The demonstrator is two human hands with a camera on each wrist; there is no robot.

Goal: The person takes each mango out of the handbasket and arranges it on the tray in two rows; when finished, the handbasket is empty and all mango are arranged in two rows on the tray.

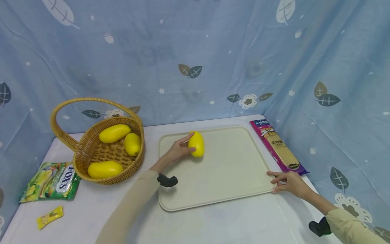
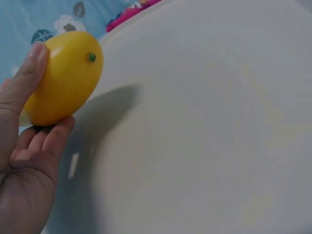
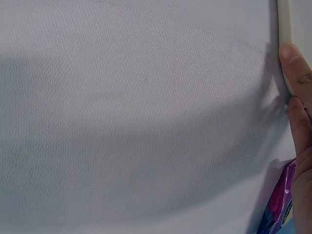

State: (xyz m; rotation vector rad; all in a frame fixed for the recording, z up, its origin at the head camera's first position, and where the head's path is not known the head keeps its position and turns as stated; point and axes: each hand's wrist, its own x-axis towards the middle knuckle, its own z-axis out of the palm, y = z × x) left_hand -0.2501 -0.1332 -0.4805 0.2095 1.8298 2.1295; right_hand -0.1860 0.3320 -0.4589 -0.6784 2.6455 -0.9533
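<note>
Fruit is pinched by fingers of left hand over tray, eleven o'clock; fingers of right hand pinch four-o'clock tray corner.

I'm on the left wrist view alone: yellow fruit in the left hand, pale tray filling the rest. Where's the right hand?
Observer: The right hand grips the near right corner of the tray.
Operator: Any more fruit about?
Observer: Yes, three more yellow fruits inside the wicker basket, left of the tray.
Operator: What's beside that basket?
Observer: A green FOX'S bag lies to its left, toward the near side.
</note>
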